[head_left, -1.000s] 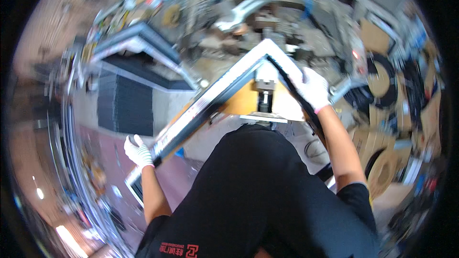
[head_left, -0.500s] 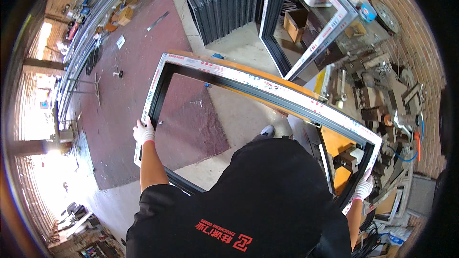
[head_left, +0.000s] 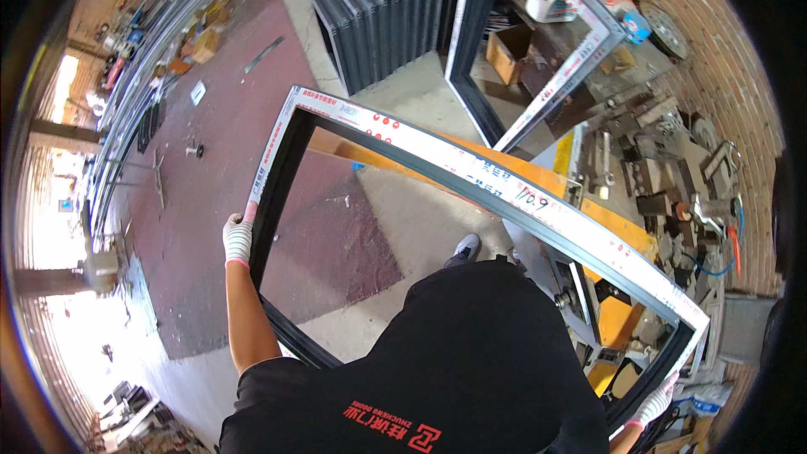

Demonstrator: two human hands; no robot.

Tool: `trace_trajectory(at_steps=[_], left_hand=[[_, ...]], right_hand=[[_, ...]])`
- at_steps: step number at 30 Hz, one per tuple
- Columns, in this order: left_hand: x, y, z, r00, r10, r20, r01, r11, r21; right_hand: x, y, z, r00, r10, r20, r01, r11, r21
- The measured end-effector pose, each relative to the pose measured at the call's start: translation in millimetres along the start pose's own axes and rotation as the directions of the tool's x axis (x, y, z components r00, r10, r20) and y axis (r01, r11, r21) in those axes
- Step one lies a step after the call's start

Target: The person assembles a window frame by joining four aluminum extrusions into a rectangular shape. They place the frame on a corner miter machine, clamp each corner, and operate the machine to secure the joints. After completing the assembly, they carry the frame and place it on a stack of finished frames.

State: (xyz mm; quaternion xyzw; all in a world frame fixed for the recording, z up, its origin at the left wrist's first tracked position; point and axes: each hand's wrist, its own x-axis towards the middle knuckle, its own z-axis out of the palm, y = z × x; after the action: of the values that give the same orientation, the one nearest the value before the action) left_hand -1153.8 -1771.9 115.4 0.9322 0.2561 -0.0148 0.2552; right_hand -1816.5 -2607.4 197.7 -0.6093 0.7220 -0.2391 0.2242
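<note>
A large rectangular window or door frame (head_left: 458, 155), dark inside with white printed protective film on its face, is held up in front of me. My left hand (head_left: 239, 237), in a striped white glove with bare fingertips, grips its left side bar. My right hand (head_left: 656, 402), in a similar glove, holds the right side bar near the lower right; its fingers are partly hidden by the frame. The frame slants down to the right, over an orange work surface (head_left: 620, 324). My dark-clothed body hides much of its near bar.
Another filmed frame (head_left: 538, 109) stands at the far right beside a cluttered bench. A stack of dark frames (head_left: 382, 21) stands on the floor at the back. Dark red matting (head_left: 202, 202) covers the floor at left; long metal profiles (head_left: 139, 92) line the far left.
The held frame has come nearer to me, its right end lower and farther right. My left hand has moved slightly left, my right hand down and right. More of the orange surface shows beyond it.
</note>
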Motion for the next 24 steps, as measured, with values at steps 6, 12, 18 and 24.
trace_trajectory(at_steps=[6, 12, 18, 24], left_hand=[[-16, 140, 41, 0.959, 0.270, 0.090, -0.264, 0.962, -0.067], [-65, 280, 109, 0.773, 0.600, 0.205, -0.628, 0.768, 0.122], [-183, 385, 169, 0.484, 0.740, 0.466, -0.822, 0.567, -0.047], [-339, 433, 218, 0.162, 0.831, 0.533, -0.974, 0.220, -0.047]], right_hand=[[-68, 118, -99, 0.960, 0.225, -0.169, -0.227, 0.974, 0.009], [-184, 268, -160, 0.849, 0.438, -0.296, -0.469, 0.882, -0.039], [-378, 395, -193, 0.656, 0.589, -0.473, -0.649, 0.760, 0.046], [-543, 465, -195, 0.361, 0.816, -0.451, -0.868, 0.471, 0.158]])
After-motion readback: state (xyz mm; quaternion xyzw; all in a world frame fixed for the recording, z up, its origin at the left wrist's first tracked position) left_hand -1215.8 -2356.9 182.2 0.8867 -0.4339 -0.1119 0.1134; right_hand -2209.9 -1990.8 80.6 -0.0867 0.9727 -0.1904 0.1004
